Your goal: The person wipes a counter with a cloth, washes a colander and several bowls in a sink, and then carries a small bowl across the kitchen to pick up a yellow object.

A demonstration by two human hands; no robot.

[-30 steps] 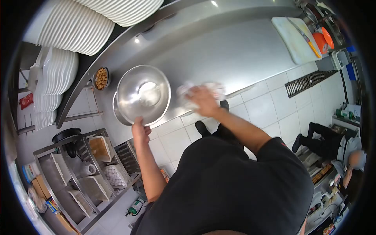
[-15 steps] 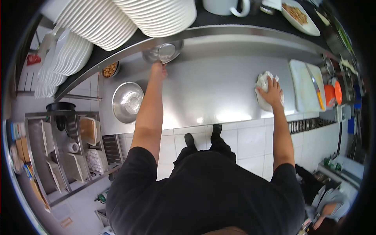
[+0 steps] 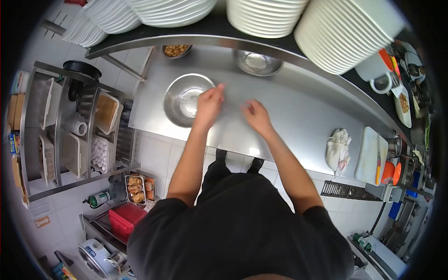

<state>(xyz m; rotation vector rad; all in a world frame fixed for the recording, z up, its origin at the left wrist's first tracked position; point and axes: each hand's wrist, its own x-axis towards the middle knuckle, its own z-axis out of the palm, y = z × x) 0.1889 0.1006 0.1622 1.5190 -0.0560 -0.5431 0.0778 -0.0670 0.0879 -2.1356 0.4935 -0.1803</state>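
My left hand (image 3: 211,105) is over the right rim of a large steel bowl (image 3: 179,108), its fingers curled in and nothing visible in them. To its right, my right hand (image 3: 256,115) hovers above the steel counter (image 3: 294,116), slightly blurred, with loosely bent fingers apart and empty. A smaller steel bowl (image 3: 258,64) stands farther back, under the shelf edge. Far from both hands, a crumpled white cloth (image 3: 338,151) lies on the right part of the counter.
A bowl of brown pieces (image 3: 176,50) is at the back left. A white cutting board (image 3: 370,156) with an orange-handled knife (image 3: 378,171) lies right. Stacked white plates (image 3: 266,16) line the overhead shelf. A metal rack (image 3: 60,135) stands left of the counter.
My right hand has let go of the white cloth and moved left. My left hand has left the smaller bowl and come toward the large bowl. The view has shifted left.
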